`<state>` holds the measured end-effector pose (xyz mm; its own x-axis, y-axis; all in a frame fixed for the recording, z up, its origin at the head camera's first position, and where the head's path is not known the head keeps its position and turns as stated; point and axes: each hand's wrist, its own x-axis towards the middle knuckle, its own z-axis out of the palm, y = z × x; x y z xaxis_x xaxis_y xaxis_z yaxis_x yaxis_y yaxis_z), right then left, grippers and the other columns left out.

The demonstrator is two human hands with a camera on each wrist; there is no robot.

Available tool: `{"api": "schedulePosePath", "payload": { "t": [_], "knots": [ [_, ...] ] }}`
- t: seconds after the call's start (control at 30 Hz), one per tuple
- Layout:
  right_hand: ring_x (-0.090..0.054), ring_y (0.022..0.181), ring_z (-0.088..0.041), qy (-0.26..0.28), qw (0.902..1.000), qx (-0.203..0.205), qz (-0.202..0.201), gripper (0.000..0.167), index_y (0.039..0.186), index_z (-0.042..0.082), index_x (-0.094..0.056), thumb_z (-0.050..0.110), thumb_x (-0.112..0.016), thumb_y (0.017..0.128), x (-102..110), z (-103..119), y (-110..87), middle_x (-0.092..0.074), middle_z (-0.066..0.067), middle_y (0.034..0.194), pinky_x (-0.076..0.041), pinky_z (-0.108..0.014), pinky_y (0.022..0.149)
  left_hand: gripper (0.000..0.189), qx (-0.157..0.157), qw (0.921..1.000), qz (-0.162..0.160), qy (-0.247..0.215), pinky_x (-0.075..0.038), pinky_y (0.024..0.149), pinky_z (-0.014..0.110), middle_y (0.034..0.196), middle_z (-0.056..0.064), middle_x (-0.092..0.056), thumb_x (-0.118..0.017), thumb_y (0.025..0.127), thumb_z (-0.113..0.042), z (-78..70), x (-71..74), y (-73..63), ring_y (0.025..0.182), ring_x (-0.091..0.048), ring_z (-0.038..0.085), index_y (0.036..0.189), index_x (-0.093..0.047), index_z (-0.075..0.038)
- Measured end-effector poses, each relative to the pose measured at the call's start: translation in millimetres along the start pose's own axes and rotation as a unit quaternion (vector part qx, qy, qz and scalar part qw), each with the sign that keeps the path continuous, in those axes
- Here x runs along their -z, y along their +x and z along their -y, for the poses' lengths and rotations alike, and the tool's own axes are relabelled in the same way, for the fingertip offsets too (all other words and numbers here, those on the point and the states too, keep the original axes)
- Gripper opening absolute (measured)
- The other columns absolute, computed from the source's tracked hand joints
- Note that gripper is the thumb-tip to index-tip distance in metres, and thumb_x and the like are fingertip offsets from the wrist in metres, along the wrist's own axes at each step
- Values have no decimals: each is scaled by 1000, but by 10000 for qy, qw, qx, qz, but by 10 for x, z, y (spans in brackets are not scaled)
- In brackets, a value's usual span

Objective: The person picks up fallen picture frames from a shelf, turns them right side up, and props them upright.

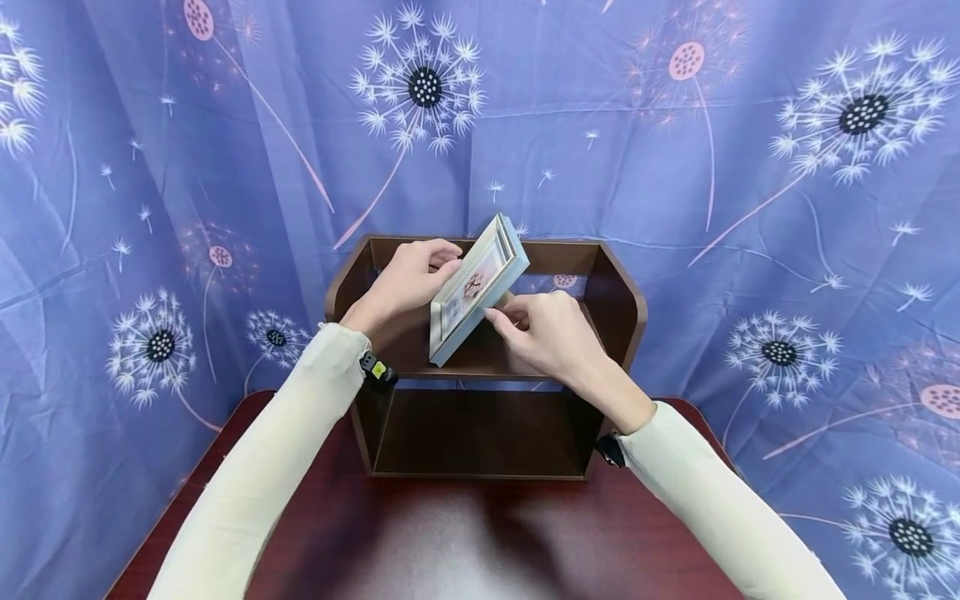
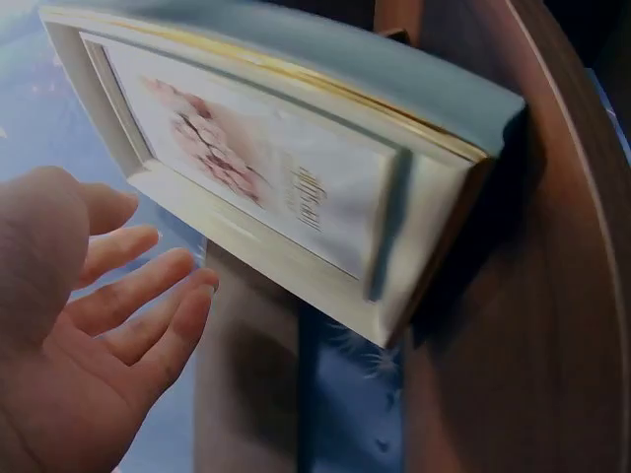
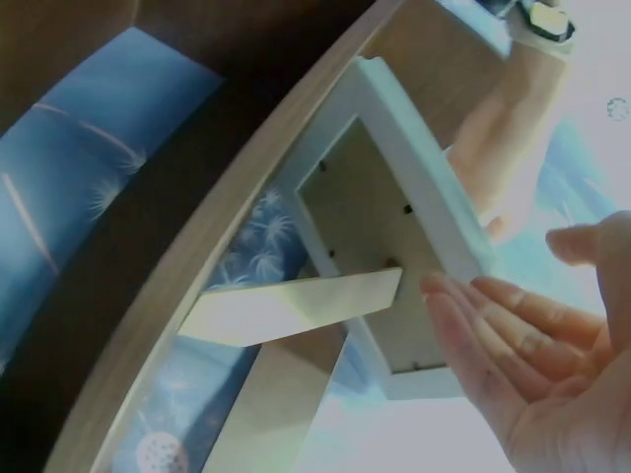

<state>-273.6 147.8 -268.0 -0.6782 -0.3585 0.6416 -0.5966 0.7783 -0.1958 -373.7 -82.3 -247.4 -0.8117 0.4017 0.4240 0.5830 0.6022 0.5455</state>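
Observation:
A picture frame with a pale border and light blue sides stands angled over the upper board of a brown shelf. Its front shows a picture of pink flowers with lettering. From its back, in the right wrist view, a support leg sticks out. My left hand hovers by the front side, its fingers loosely bent and apart from the frame in the left wrist view. Behind the frame is my right hand, fingertips right at the back panel and edge, thumb held away.
The brown two-tier shelf stands on a dark red table. Its raised side panels flank the upper board on both sides. A blue curtain with dandelion prints hangs behind and around.

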Motion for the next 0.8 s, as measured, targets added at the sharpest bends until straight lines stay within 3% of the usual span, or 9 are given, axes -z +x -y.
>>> {"api": "schedulePosePath", "payload": {
  "t": [0.17,0.33,0.5,0.8],
  "knots": [
    [-44,48,-15,-129,9990,-281,-316,51,61,18,-71,47,-63,102,49,94,41,-46,7,42,-36,-33,53,36,318,9994,-83,82,-54,107,46,130,17,-75,-57,108,-24,121,-103,40,121,-72,32,134,-68,-2],
    [-36,47,-13,-153,9972,-596,-430,57,51,18,-60,44,-62,102,27,87,66,-31,9,42,-31,-33,52,39,669,9977,43,98,-54,108,47,136,17,-71,-52,109,-23,259,-241,59,125,-69,33,140,-65,-1],
    [-35,47,-14,-77,9966,-667,-474,60,48,17,-56,40,-64,103,-6,54,73,-30,9,43,-31,-33,53,40,1080,9940,56,-141,-53,109,47,143,16,-68,-51,111,-23,369,-316,44,133,-64,32,144,-63,-4],
    [-44,48,-16,-23,9963,-632,-578,58,51,15,-62,37,-61,105,-49,33,117,-44,4,42,-34,-33,53,39,1102,9937,56,-215,-51,112,46,141,16,-69,-50,110,-20,479,-416,38,132,-63,30,142,-65,-3]
  ]
}}
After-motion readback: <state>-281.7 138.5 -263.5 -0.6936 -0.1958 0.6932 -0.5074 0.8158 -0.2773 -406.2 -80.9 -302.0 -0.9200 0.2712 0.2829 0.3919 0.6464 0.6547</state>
